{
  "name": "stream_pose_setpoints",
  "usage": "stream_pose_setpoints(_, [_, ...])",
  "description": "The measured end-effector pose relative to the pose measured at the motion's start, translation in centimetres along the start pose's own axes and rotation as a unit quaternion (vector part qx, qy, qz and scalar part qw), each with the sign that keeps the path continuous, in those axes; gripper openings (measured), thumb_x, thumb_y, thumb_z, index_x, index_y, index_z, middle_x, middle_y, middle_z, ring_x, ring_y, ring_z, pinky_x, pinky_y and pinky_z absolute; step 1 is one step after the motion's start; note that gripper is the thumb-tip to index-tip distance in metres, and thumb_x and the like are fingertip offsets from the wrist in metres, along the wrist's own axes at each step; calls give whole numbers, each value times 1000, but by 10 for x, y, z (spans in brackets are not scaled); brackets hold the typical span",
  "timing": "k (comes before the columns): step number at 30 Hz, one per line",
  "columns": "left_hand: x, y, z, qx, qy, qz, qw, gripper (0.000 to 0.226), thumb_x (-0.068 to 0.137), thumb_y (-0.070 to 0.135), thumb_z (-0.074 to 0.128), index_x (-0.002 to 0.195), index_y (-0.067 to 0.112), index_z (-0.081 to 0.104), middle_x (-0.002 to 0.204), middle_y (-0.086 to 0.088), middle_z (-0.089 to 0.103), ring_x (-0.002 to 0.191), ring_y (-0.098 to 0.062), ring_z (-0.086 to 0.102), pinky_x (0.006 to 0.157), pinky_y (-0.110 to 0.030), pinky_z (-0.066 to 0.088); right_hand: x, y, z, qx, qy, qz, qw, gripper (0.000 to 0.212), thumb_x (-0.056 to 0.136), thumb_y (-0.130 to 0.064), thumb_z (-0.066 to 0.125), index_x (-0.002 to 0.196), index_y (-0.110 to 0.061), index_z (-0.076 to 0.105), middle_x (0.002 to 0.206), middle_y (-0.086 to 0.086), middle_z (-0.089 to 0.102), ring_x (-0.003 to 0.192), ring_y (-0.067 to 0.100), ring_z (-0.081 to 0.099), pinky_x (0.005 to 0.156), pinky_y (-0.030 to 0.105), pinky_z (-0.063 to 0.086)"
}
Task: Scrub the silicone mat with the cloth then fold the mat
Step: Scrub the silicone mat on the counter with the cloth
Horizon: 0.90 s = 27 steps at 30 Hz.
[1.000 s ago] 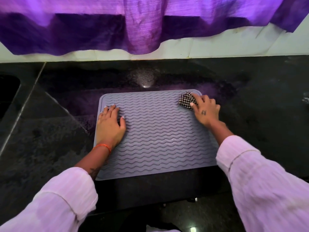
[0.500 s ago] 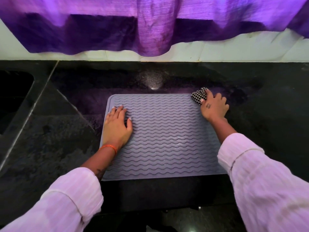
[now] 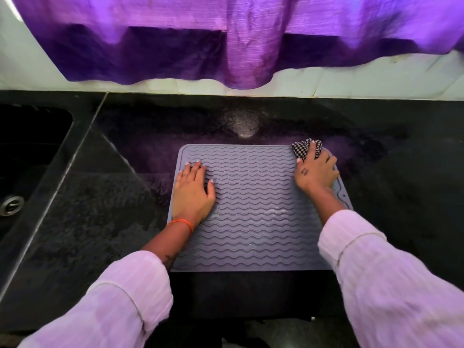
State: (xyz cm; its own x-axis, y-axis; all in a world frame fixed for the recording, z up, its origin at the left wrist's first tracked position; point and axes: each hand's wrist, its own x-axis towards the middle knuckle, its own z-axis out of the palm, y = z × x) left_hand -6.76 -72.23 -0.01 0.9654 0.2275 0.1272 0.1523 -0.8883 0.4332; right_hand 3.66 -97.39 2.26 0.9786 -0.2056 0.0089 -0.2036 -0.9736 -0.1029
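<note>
A grey silicone mat with wavy ridges lies flat on the black stone counter. My left hand rests flat on the mat's left side, fingers straight, pressing it down. At the mat's far right corner my right hand presses a bunched black-and-white checked cloth. Its fingers lie over the cloth and hide most of it. A wet sheen shows on the mat's lower middle.
A dark sink with a metal drain is set into the counter at the left. A purple curtain hangs over the white tiled wall behind. The counter's front edge runs just below the mat.
My right hand has slid the cloth from inside the mat's far right area up to its far right corner. My left hand has stayed in place. The camera has shifted slightly.
</note>
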Motion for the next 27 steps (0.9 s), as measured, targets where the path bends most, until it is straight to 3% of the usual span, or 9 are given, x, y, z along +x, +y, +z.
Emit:
stream_pose_setpoints(3, [0,0,-1,1,-5,2,1000,49,96,31,41,142,15,39,154,-3,29,145,-21,17,119,-34,7,2,-8,-10,58,-9,-10,998,59,97,-37,39,148,-18,18,138,23,31,125,38,32,97,46,36])
stream_pose_setpoints(6, [-1,0,-1,7,-10,4,1000,50,96,33,36,142,15,38,154,-4,29,145,-22,16,119,-34,7,-27,-34,6,8,18,-59,998,58,97,-35,35,149,-21,13,135,19,34,118,35,35,93,46,36])
stream_pose_setpoints(8, [-1,-1,-1,12,-11,8,1000,52,95,35,33,143,14,37,155,-4,28,145,-22,16,119,-34,5,-30,-45,8,8,12,-39,999,58,97,-33,36,149,-22,13,138,18,30,122,35,33,95,49,34])
stream_pose_setpoints(12, [0,-1,-2,8,-18,7,1000,50,98,32,36,145,14,33,156,-4,23,146,-22,12,119,-33,3,-16,-55,-8,128,-3,5,992,57,95,-36,45,146,-20,23,136,20,35,122,37,37,96,46,38])
stream_pose_setpoints(17, [-1,-3,-2,-2,-22,12,1000,51,99,33,34,147,15,30,157,-3,21,146,-21,10,120,-33,2,-33,-79,4,34,6,-56,998,63,95,-41,40,149,-18,15,143,21,24,127,37,30,97,43,38])
stream_pose_setpoints(21, [-2,-4,-2,-5,-17,17,1000,52,99,33,33,147,14,29,157,-4,20,146,-21,9,119,-33,1,-28,-90,-8,109,-16,-49,993,62,95,-42,42,147,-17,21,138,20,31,124,36,36,99,41,36])
stream_pose_setpoints(25, [-1,-5,-5,-31,-12,21,999,51,99,32,36,146,14,30,157,-5,21,146,-22,10,118,-32,-1,-56,-114,15,37,22,-125,991,63,96,-45,34,149,-19,11,140,18,27,122,32,32,96,41,37])
stream_pose_setpoints(27, [-2,-4,-4,-44,-11,24,999,51,98,32,36,146,15,30,157,-4,21,146,-21,10,117,-30,-1,-45,-112,10,45,-9,-115,992,64,95,-44,38,149,-19,13,143,18,24,125,33,30,98,42,36])
